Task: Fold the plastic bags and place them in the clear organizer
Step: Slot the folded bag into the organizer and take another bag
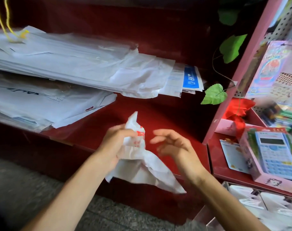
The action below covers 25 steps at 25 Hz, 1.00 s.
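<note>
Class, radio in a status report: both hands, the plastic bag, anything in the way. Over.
Left hand grips white plastic bag, still crumpled, unfolded. Right hand open beside it, fingers loose, blurred. Clear organizer lower right, bags inside. Nothing blocking.

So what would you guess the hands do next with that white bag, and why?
Probably the right hand comes in to take the loose end of the white plastic bag. Only the left hand grips it, bunched and crumpled, with the lower part hanging free, while the right hand hovers open beside it. It likely needs both hands to flatten it before folding.
</note>
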Motion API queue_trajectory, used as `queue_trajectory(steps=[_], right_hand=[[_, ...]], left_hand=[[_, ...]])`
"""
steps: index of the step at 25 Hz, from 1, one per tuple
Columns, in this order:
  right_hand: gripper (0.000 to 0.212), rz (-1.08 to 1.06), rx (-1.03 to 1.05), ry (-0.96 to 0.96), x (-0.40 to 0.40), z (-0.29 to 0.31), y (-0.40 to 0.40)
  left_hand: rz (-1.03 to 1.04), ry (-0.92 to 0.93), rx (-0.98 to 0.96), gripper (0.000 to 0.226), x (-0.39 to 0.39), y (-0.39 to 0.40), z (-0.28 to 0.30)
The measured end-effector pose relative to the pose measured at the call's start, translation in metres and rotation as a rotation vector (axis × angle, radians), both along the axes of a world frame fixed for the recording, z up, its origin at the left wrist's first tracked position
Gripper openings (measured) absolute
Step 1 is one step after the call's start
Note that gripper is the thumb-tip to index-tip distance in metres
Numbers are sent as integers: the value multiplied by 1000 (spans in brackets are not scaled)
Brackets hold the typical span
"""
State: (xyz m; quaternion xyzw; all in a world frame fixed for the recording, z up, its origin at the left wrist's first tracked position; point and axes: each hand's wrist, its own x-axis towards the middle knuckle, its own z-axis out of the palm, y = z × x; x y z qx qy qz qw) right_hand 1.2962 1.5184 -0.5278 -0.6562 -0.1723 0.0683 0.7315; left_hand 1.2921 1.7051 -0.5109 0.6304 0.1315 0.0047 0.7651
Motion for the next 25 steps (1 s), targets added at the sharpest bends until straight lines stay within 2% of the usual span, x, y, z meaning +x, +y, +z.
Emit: queue_trajectory(steps=[2,3,5,6,8,10,12,14,18,20,22,25], right_hand=[[21,-270,-1,260,14,-14,-15],[14,-262,-34,430,15,-19,-22],[34,-77,-109,658,9,-28,-28],[41,22,-91,673,6,-28,-29],[43,102,124,593,6,-25,-30],[45,32,400,576,11,-20,-34],[67,-79,463,606,19,-24,-41],[79,-219,329,628,27,-32,-50],[37,-331,-4,556,35,-34,-46],[42,-333,-139,524,41,-38,-39],[46,-320,-210,395,46,-32,-32],[61,-273,-209,33,51,-18,-25]], left_hand=[[10,-93,-318,22,-7,1,12],[10,-154,-451,29,-12,2,18],[50,-218,-524,36,-18,1,26],[107,-156,-471,36,-17,2,24],[160,29,-308,35,-12,5,10],[119,162,-117,13,-11,7,-5],[109,222,173,7,-10,12,-17],[122,231,376,13,-10,20,-25],[1,331,577,22,-9,32,-38],[-99,339,620,32,-8,32,-39],[-146,245,593,47,-6,32,-39],[-126,-71,423,75,0,30,-32]])
